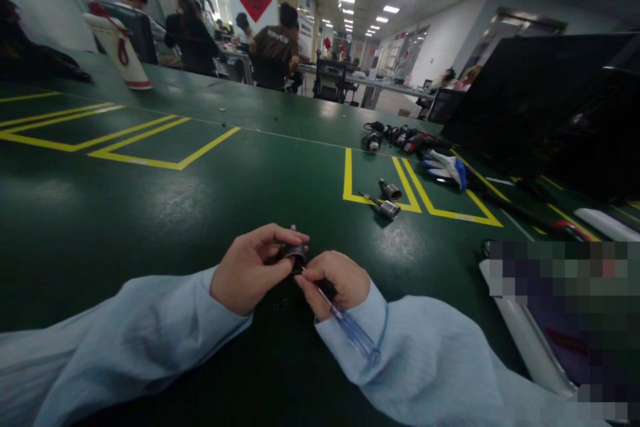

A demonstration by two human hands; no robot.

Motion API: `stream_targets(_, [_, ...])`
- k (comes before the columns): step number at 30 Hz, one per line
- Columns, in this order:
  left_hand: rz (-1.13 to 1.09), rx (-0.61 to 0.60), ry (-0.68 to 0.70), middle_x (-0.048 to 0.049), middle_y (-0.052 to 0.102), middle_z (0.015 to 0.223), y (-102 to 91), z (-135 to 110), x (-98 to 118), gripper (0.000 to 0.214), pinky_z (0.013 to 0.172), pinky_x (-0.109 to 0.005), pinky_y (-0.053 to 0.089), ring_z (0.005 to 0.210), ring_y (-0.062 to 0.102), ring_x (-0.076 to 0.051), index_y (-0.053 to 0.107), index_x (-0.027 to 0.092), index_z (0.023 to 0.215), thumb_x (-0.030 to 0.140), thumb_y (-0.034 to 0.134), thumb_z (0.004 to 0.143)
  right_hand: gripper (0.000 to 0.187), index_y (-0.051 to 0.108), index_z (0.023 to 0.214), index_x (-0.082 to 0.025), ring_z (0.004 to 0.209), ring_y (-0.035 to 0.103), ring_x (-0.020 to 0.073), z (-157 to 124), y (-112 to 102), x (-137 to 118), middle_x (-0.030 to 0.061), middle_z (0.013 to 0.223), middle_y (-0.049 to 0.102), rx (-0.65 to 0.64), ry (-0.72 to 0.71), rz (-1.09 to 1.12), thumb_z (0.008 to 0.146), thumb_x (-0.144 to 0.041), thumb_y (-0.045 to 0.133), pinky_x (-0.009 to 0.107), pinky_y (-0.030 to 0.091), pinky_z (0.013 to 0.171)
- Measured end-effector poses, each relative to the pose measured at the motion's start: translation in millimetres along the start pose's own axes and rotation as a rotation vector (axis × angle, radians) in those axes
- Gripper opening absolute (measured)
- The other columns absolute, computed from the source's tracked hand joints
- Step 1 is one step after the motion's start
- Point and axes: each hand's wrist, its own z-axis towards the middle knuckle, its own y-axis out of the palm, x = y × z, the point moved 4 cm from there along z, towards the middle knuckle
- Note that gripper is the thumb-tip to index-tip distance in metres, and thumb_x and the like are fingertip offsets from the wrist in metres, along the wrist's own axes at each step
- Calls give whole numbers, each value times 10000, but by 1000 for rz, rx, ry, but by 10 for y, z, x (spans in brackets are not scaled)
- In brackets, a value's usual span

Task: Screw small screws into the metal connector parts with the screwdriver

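Note:
Between the fingers and thumb of my left hand [255, 267] is a dark metal socket-like part [296, 252] with a thin shank sticking up behind it. Its open end faces my right hand [337, 280], which pinches the thin shaft of a screwdriver [354, 333] close to its tip. The clear purple-blue handle slants down across my right sleeve. The screwdriver's tip is at the part's opening; whether it goes inside I cannot tell. Two small rings [280, 305] lie on the green table [150, 213] below my hands.
Two similar metal parts [389, 209] lie ahead to the right, by the yellow tape. Behind them are dark cabled items [395, 135] and a blue-white glove [445, 169]. A dark monitor [540, 100] stands at right; a white cup-like container [123, 50] leans at far left. People sit beyond.

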Motion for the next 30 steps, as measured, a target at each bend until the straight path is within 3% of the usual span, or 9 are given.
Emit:
stream_targets(16, [39,-2,10,-70,684,889,9,-19,27,133,796,-311,515,843,642,-190,610,131,727,123,622,594,114,486,643,-183,524,555,96,-8,-33,-7,7,587,597,84,-34,-7,745,-158,532,210,442,532])
stream_targets(30, [34,-43,6,-78,682,922,27,-26,-7,138,810,-322,509,856,643,-194,612,133,754,138,623,616,145,491,633,-182,533,542,96,-12,-38,-36,9,593,596,23,-13,-128,777,-165,491,210,434,543])
